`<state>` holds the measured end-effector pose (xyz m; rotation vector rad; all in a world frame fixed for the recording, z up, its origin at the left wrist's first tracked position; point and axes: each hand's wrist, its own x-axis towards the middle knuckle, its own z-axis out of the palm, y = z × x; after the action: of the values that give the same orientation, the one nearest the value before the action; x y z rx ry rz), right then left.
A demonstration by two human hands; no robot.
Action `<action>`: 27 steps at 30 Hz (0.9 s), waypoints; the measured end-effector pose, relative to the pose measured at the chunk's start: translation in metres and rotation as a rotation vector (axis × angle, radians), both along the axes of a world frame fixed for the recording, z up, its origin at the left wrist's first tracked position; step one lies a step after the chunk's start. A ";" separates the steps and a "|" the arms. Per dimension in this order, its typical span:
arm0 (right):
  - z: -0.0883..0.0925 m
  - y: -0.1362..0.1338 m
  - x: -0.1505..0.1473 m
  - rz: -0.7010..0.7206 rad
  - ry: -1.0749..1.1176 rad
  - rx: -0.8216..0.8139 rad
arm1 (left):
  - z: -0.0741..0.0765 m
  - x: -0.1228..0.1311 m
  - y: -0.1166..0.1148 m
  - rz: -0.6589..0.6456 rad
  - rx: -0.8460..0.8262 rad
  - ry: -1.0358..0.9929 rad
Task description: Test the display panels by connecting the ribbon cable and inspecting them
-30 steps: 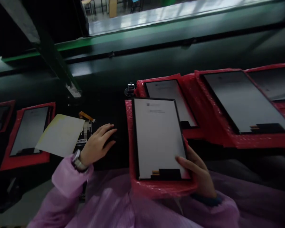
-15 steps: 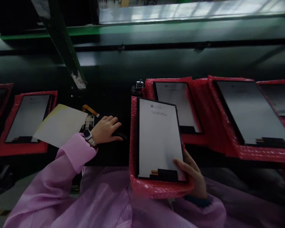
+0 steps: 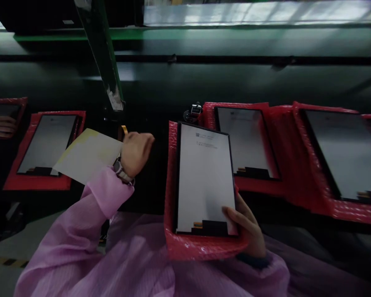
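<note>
My right hand grips the lower right edge of a display panel, thumb on its pale back and fingers hidden behind. The panel lies tilted on a red bubble-wrap bag, held above my lap. Printed codes mark its upper end, and a black strip with an orange connector runs along its lower end. My left hand, with a watch at the wrist, is smeared by motion, so its grip cannot be made out. Beside it lie a yellow-edged pale sheet and an orange flex cable.
More display panels on red bubble wrap lie at left, behind the held one and at right. A small metal-and-black object sits behind the held panel. A green post rises at the back. Another person's hand rests at far left.
My left hand has lifted from the dark table and turned, its fingers drawn in from their spread pose. The right hand keeps the panel nearly in place. The view has shifted slightly.
</note>
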<state>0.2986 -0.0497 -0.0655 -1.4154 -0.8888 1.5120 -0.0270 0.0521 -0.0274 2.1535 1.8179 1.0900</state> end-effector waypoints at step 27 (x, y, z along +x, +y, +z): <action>0.068 0.130 -0.121 0.928 -0.659 0.746 | 0.017 -0.019 0.003 -0.507 -0.176 0.319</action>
<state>0.1771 0.0801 0.0021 -0.9264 -2.4553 1.0265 -0.0463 0.0549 -0.0104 2.5747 1.2741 0.4803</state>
